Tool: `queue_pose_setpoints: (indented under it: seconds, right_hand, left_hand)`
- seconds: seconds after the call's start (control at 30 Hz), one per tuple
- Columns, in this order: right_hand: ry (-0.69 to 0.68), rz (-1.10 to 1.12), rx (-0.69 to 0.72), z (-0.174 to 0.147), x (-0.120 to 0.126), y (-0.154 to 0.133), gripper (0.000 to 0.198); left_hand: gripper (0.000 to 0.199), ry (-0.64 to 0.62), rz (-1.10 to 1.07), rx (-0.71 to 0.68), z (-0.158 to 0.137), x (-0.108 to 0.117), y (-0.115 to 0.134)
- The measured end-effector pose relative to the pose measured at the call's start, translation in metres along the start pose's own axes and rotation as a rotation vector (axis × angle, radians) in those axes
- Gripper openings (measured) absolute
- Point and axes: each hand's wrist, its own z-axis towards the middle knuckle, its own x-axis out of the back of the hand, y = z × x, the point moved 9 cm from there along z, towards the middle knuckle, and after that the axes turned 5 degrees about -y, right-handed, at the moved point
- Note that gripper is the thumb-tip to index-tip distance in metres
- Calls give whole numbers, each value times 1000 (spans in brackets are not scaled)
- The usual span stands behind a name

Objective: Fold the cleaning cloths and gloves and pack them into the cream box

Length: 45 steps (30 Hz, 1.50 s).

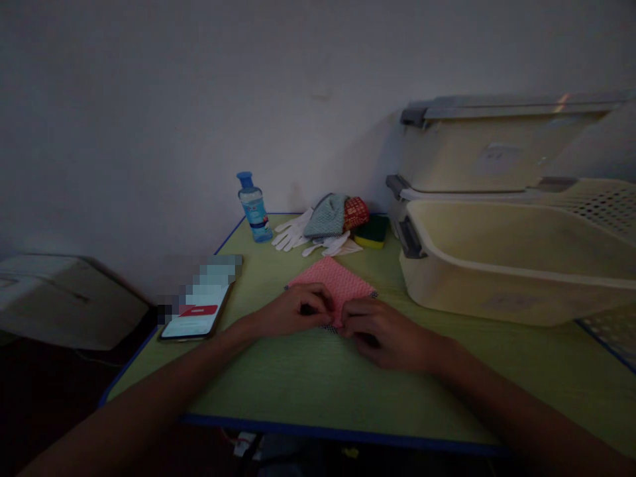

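Observation:
A pink textured cloth (328,275) with dark checked edging lies on the green table (298,391), one corner pointing toward the wall. On its near left side my left hand (295,309) pinches the cloth between thumb and fingers. My right hand (385,331) grips the near right part, its fingertips close to those of the left. The fingers cover much of the cloth's near corner. Behind it lie white gloves (293,230), a folded grey-blue cloth (328,215), a red patterned cloth (356,212) and a green and yellow sponge (371,232).
A blue bottle (256,212) stands at the back left. A phone (199,308) lies along the table's left side. Cream plastic bins (477,291) occupy the right side, with a lidded one (457,152) stacked behind. A white box (64,301) sits left of the table.

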Motion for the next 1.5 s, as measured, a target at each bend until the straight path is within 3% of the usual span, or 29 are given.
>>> queue_pose_setpoints:
  seconds: [0.2, 0.37, 0.5, 0.6, 0.83, 1.5]
  right_hand:
    - [46, 71, 35, 2, 2, 1, 21]
    - [211, 216, -23, 3, 12, 12, 22]
    - [310, 205, -232, 3, 19, 31, 17]
    - [277, 152, -355, 4, 15, 42, 13]
    - [204, 102, -359, 4, 7, 42, 6]
    - [135, -24, -339, 5, 2, 33, 12]
  left_hand:
    - [3, 166, 162, 150, 2, 6, -8]
    - [38, 159, 400, 135, -1, 6, -6]
    - [57, 33, 579, 139, -2, -2, -10]
    - [59, -65, 688, 140, -2, -9, -11]
    - [60, -146, 830, 233, -2, -14, -21]
    - [55, -135, 874, 199, -4, -15, -20]
